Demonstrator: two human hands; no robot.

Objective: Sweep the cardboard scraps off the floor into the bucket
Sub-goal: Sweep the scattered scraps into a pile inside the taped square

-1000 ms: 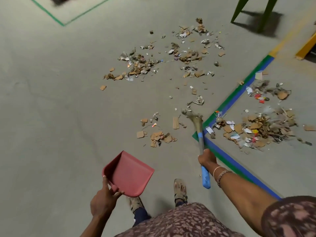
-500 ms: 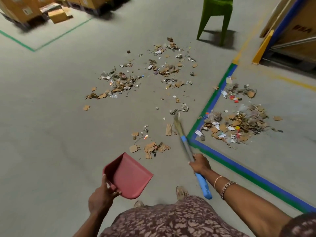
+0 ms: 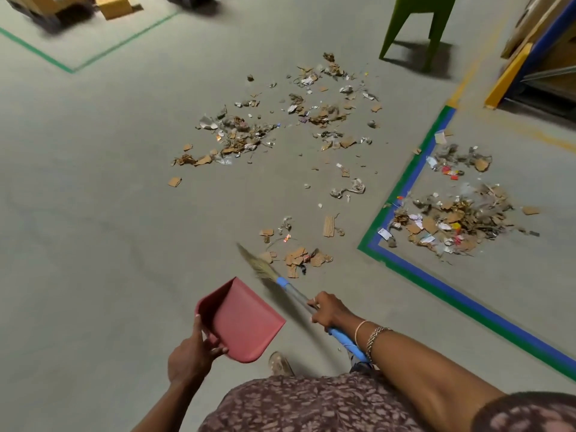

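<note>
Brown cardboard scraps (image 3: pixel 300 260) are found just right of the blue-handled straw broom (image 3: pixel 261 266) gripped by the right hand (image 3: pixel 327 310), a red plastic dustpan (image 3: pixel 246 322) being held by the left hand (image 3: pixel 190 358).

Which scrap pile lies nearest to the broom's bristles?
The small cardboard pile just right of the bristles; the others lie farther off, one beyond the blue tape.

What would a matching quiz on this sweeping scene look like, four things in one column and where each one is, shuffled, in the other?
Things:
1 dustpan
2 broom
3 green chair
4 cardboard boxes

Places:
A beyond the green floor line, far left
B gripped by the right hand
C beyond the scraps, right of centre
D held by the left hand

Pairs: 1-D, 2-B, 3-C, 4-A.
</note>
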